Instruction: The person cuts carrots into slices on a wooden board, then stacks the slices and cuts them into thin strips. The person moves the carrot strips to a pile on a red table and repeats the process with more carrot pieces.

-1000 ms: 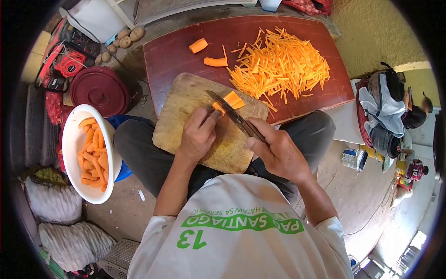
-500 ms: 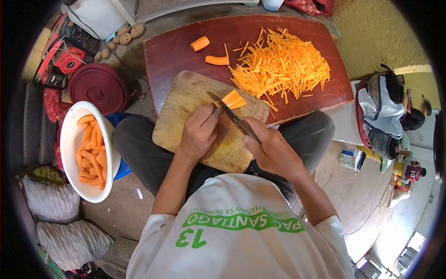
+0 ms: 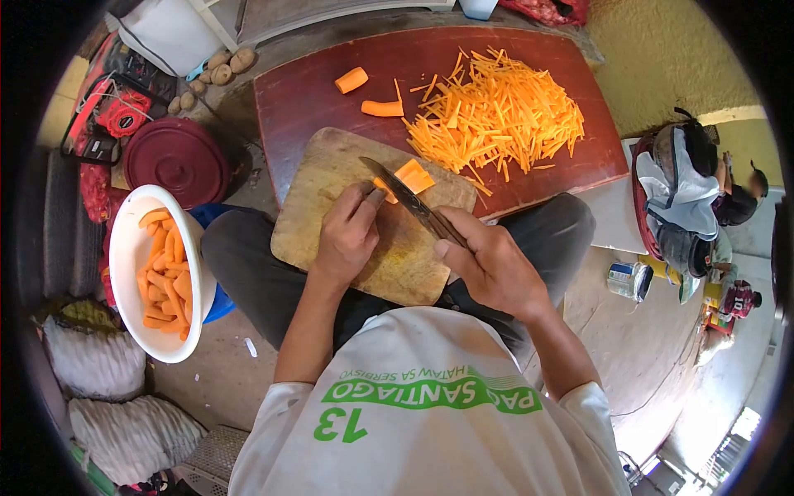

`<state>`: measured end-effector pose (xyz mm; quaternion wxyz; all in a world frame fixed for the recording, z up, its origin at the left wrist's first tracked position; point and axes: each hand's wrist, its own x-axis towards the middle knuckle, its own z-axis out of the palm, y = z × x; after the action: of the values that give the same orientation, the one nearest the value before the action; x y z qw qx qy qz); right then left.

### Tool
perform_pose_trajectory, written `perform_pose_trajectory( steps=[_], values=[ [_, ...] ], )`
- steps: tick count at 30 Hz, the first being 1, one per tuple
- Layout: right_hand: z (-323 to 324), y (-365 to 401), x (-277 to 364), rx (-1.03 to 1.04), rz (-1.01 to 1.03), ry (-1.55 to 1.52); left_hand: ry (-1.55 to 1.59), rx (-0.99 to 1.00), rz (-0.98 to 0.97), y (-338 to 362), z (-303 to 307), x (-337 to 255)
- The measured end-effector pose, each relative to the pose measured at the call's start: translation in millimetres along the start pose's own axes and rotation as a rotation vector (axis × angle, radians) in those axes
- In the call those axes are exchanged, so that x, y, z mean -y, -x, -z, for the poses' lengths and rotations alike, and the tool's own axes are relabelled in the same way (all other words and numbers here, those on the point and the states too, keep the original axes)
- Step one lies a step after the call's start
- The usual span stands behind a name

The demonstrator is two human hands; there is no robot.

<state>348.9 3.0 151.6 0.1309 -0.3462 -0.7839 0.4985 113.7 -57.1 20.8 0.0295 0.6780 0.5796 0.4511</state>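
My right hand (image 3: pixel 495 266) is closed around the handle of a kitchen knife (image 3: pixel 407 198), its blade pointing to the upper left over the wooden cutting board (image 3: pixel 318 194). Left of the blade, my left hand (image 3: pixel 349 233) pinches a carrot piece (image 3: pixel 383 187), mostly hidden by fingers and knife. Just beyond the blade, cut carrot slices (image 3: pixel 415 176) lie on the board. On the red table (image 3: pixel 314 107) behind it are a large heap of carrot sticks (image 3: pixel 500 112) and two carrot chunks, one short (image 3: pixel 351 80) and one longer (image 3: pixel 382 108).
A white basin (image 3: pixel 121 273) of peeled carrots stands at my left, by a dark red lidded bucket (image 3: pixel 176 163). Several potatoes (image 3: pixel 222 73) lie behind. White sacks (image 3: pixel 91 351) are at lower left. At right are a plastic container (image 3: pixel 628 281) and other people.
My left hand has shifted slightly left, and an orange piece now shows between its fingers and the blade. The knife has tilted a little, and the slices beyond it look more spread.
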Motion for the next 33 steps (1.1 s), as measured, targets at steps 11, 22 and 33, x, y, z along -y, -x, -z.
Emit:
perform_pose_trajectory(
  steps=[11, 22, 33],
  values=[
    [-3.1, 1.7, -3.9, -0.046, 0.046, -0.024, -0.016, 0.011, -0.104, -3.3, 2.1, -0.4],
    [-34.7, -3.6, -62.4, -0.074, 0.07, 0.162, -0.014, -0.032, -0.178, -6.5, -0.2, -1.2],
    [-1.6, -2.6, -10.5, -0.026, 0.058, -0.05, -0.025, -0.073, -0.072, -3.7, -3.9, 0.6]
  ],
)
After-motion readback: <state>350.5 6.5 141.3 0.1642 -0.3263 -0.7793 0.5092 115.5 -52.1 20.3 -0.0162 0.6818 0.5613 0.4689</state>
